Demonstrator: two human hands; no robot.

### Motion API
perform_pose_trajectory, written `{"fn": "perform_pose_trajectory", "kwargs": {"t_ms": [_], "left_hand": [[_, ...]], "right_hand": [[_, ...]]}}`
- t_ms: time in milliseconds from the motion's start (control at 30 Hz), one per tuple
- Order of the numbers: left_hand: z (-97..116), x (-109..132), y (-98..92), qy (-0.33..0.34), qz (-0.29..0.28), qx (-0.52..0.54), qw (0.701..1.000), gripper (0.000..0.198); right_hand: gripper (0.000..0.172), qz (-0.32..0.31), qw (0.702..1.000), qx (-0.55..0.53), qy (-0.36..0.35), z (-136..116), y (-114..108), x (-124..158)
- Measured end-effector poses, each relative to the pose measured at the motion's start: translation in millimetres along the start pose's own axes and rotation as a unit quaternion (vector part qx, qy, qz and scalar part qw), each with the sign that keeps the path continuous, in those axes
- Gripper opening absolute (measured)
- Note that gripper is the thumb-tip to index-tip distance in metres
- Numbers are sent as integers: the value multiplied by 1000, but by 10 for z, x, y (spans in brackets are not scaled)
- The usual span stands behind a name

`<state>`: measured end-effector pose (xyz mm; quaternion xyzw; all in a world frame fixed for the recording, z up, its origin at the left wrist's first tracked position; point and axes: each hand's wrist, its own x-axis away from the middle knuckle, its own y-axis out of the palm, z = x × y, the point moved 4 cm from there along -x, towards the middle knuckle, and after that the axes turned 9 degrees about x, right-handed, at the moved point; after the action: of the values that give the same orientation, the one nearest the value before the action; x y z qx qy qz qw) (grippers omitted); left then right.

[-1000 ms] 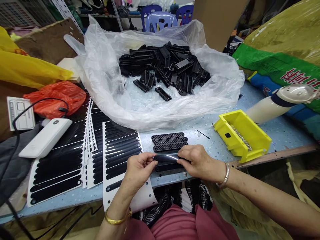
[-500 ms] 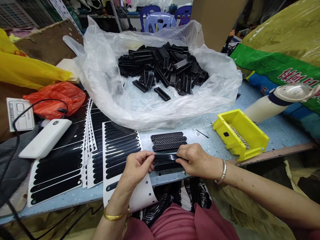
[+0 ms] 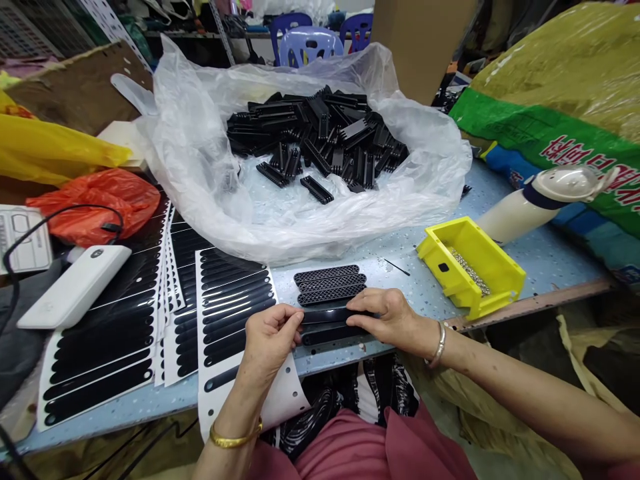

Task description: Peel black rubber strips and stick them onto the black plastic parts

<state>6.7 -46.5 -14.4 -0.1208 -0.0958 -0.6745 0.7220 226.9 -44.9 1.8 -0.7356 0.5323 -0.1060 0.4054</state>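
Note:
A glossy black strip (image 3: 325, 316) is stretched level between my two hands, close above the table. My left hand (image 3: 273, 331) pinches its left end between thumb and finger. The right end is pinched by my right hand (image 3: 387, 315). Just beyond lie black textured bars (image 3: 330, 285), side by side. Another smooth black piece (image 3: 333, 335) lies on the near side, partly under the held strip. Left of my left hand is a white sheet (image 3: 213, 390) bearing rows of black strips.
A large clear plastic bag (image 3: 295, 237) holds many black parts (image 3: 320, 127). On the right are a yellow bin (image 3: 500, 287) of small metal pieces and a white bottle (image 3: 515, 217). More strip sheets (image 3: 100, 373) and a white power bank (image 3: 75, 287) lie left.
The whole view has shifted slightly, with the scene moving left. Both hands still hold the strip, which now shows less glare.

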Motion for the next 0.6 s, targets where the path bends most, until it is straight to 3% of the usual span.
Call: {"fn": "perform_pose_trajectory", "kwargs": {"t_ms": [200, 600], "left_hand": [[-20, 3, 1, 21, -1, 6, 1000, 21], [-73, 1, -11, 25, -2, 13, 1000, 20]], "right_hand": [[11, 23, 1000, -8, 8, 27, 16, 8], [20, -14, 999, 22, -30, 40, -17, 20]]}}
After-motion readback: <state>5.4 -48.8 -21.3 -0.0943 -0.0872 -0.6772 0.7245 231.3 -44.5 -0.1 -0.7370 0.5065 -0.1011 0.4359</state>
